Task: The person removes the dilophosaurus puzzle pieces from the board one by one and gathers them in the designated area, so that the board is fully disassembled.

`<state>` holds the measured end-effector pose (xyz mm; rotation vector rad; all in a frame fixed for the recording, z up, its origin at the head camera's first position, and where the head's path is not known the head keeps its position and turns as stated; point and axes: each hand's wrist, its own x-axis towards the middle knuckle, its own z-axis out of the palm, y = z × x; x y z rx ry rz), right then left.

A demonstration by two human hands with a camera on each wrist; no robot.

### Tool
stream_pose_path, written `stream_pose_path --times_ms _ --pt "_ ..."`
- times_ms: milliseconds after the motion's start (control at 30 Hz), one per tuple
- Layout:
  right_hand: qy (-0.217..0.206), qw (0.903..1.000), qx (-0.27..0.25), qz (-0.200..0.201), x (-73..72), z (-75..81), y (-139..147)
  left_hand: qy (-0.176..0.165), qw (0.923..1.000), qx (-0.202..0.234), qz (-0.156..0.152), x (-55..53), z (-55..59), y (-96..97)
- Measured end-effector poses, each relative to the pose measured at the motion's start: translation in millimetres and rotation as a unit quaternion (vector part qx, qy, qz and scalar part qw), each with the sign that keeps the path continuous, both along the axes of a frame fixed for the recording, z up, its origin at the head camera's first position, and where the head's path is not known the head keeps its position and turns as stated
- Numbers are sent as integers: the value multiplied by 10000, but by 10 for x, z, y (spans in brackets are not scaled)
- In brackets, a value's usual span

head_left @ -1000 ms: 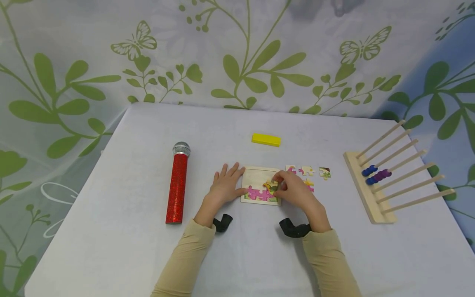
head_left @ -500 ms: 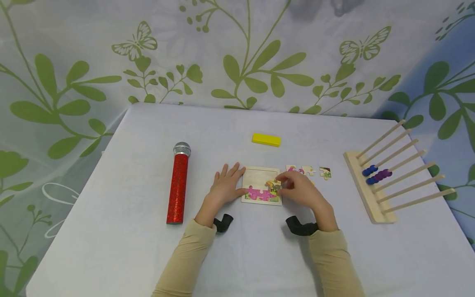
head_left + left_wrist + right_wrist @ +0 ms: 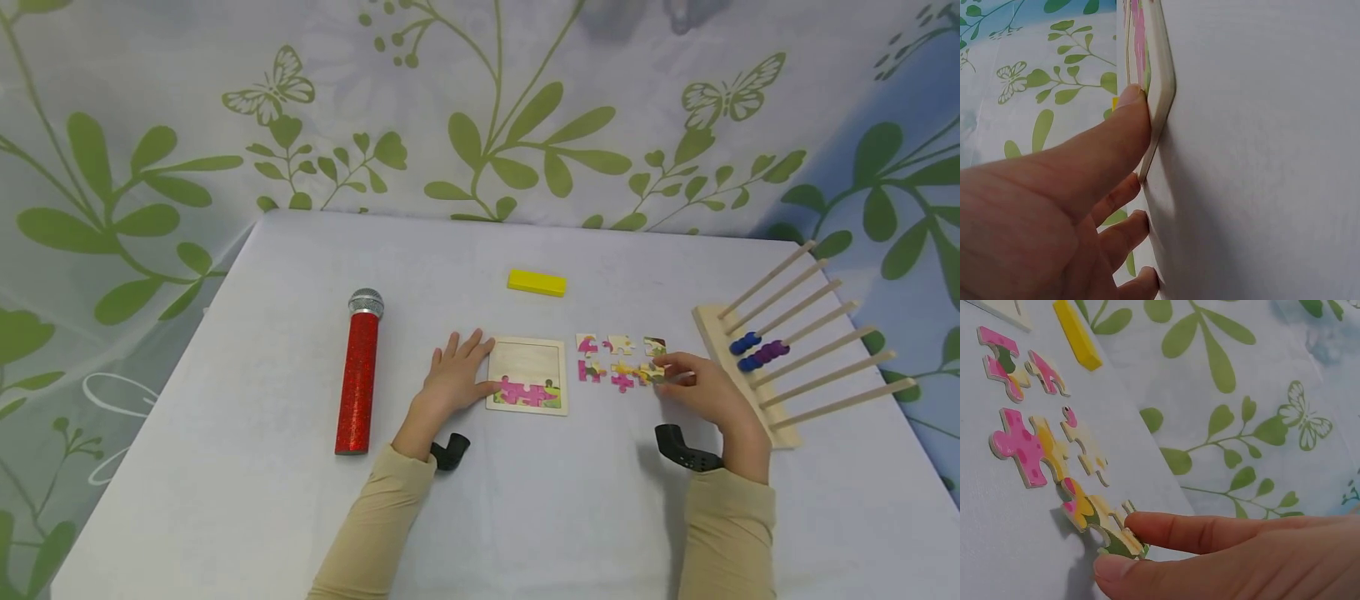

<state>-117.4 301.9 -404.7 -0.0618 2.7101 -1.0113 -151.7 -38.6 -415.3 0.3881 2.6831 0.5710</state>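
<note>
My left hand point(image 3: 455, 375) lies spread at the left side of a small wooden puzzle tray point(image 3: 527, 348), its thumb pressing the tray's edge. In the left wrist view the thumb of that hand point(image 3: 1054, 200) touches the tray rim point(image 3: 1161, 87). A row of pink and green pieces point(image 3: 528, 394) fills the tray's lower part. Right of the tray, my right hand point(image 3: 701, 387) pinches a yellow and green puzzle piece point(image 3: 1094, 515) between thumb and forefinger, tilted above the table. Several loose puzzle pieces point(image 3: 591, 371) lie beside it, including a pink and yellow one point(image 3: 1025, 447).
A yellow block point(image 3: 537, 282) lies behind the tray. On the left is a red glittery microphone point(image 3: 358, 375). A wooden peg rack point(image 3: 738, 375) with blue and purple beads point(image 3: 763, 357) stands close to my right hand. A patterned cloth point(image 3: 480, 108) hangs behind the table.
My right hand has lifted the puzzle piece off the tray's right side and carried it right, over by the loose pieces. The left hand has stayed in place.
</note>
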Motion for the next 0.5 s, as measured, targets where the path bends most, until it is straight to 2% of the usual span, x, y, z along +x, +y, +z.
stream_pose_path --times_ms 167,300,500 --pt "56 9996 283 -37 -46 12 -58 2 10000 -21 -2 -2 -10 -16" --pt "146 9995 250 128 -100 79 -301 8 10000 -8 -13 -4 -8 -21" --pt "397 9958 -114 815 -121 110 -882 -40 10000 16 -45 -6 23 -21"
